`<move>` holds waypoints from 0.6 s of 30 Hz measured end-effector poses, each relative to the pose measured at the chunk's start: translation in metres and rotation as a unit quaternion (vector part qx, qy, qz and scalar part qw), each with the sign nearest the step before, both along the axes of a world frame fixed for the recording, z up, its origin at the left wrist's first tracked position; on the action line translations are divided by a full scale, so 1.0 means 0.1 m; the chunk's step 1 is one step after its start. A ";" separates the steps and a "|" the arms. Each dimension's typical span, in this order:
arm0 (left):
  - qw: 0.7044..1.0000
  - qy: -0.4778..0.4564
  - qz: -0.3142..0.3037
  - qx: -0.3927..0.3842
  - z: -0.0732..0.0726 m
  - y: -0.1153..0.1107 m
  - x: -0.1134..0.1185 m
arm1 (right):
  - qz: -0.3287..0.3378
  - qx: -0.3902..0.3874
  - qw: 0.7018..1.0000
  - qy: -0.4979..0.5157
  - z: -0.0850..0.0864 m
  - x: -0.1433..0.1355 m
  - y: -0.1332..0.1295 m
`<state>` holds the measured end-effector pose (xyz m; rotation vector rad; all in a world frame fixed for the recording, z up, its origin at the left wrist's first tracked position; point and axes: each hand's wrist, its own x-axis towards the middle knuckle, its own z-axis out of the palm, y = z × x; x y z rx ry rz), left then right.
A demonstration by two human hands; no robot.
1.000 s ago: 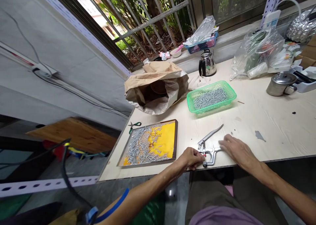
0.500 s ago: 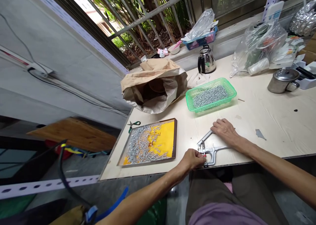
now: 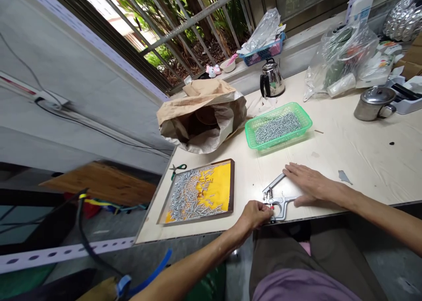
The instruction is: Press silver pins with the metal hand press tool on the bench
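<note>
A grey metal pair of hand press pliers (image 3: 281,205), with a spring and a red part at its jaw, lies at the table's front edge, its handles spread apart. My left hand (image 3: 253,214) is pinched at the jaw; whatever is between its fingertips is too small to make out. Over the handle ends rests my right hand (image 3: 311,184), fingers stretched out, the fingertips touching the upper handle. Small silvery metal pins (image 3: 189,195) lie heaped in a shallow tray (image 3: 232,184) with a yellow bottom, left of my hands. More pins (image 3: 280,127) fill a green plastic basket (image 3: 252,143) farther back.
Green-handled scissors (image 3: 178,167) lie by the tray's far left corner. An open brown paper bag (image 3: 201,98) stands behind it. Toward the window are a kettle (image 3: 272,78) and a blue basket (image 3: 262,54). A lidded metal cup (image 3: 375,104) and plastic bags (image 3: 339,63) sit at the right.
My right hand has loosened from the handles, its fingers going from curled to stretched flat. My left hand keeps its pinch at the jaw. The view has shifted slightly.
</note>
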<state>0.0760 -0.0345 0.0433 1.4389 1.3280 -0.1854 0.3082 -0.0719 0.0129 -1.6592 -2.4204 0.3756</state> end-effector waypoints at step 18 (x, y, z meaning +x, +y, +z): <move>0.897 0.002 -0.204 0.392 0.03 -0.12 0.16 | -0.058 0.037 0.997 -0.043 0.28 -0.17 -0.16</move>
